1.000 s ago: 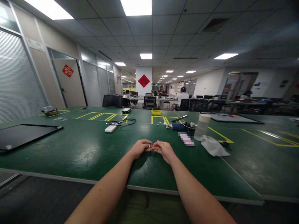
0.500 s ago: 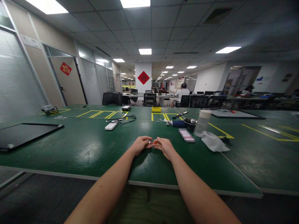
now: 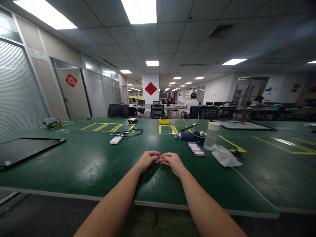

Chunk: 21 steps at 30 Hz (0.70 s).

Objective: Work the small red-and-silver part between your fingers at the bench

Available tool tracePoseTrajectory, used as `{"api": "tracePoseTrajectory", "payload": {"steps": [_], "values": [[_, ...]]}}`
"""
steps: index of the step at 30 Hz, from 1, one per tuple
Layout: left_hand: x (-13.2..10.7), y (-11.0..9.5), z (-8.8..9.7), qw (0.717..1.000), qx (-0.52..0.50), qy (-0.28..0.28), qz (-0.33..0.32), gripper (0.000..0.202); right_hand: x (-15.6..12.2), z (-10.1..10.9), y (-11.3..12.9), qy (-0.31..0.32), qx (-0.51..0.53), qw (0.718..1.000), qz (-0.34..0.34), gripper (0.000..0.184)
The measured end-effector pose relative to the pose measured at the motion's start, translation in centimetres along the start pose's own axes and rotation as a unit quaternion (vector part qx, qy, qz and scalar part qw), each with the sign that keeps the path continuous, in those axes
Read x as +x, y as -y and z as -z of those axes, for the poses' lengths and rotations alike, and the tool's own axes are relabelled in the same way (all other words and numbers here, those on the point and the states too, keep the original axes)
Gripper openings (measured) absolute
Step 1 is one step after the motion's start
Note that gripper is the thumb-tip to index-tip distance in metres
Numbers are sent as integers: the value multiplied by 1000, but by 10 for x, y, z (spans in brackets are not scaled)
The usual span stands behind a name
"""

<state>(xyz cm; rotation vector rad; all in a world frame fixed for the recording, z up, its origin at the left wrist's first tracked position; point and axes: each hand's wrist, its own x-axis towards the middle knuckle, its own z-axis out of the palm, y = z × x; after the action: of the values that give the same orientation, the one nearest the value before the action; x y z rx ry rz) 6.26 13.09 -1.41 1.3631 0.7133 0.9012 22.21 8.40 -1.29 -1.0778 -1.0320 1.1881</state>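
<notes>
My left hand (image 3: 148,161) is closed in a pinch just above the green table (image 3: 98,177). Between its fingertips is a small dark, shiny piece (image 3: 158,157), too small to name. Facing it, my right hand (image 3: 174,162) pinches a small orange-red piece (image 3: 162,157), mostly covered by the fingers. The fingertips of both hands nearly meet, and whether the two pieces touch cannot be told.
A white power bank (image 3: 117,140) with a black cable lies beyond my left hand. To the right are a blurred pink item (image 3: 196,148), a translucent bottle (image 3: 211,137), a white pouch (image 3: 224,156) and a metal bowl (image 3: 199,135). A black board (image 3: 29,149) lies far left.
The whole view has shifted, so the table and hands sit lower in the picture. My fingertips have drawn slightly closer together, and the dark piece shows less.
</notes>
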Motion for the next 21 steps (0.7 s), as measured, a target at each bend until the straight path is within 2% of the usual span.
{"api": "tracePoseTrajectory", "payload": {"steps": [5, 11, 17, 21], "values": [[-2, -1, 0, 998, 51, 17, -41, 24, 1, 1, -2, 1, -7, 1000, 11, 11], [-4, -4, 0, 996, 67, 14, -54, 22, 1, 1, -2, 5, -14, 1000, 23, 15], [-3, -5, -1, 1000, 26, 10, -2, 25, 3, 3, -2, 4, -2, 1000, 24, 15], [-4, -6, -2, 1000, -8, 1, 19, 21, 2, 3, 1, 13, 41, 999, 12, 24]]}}
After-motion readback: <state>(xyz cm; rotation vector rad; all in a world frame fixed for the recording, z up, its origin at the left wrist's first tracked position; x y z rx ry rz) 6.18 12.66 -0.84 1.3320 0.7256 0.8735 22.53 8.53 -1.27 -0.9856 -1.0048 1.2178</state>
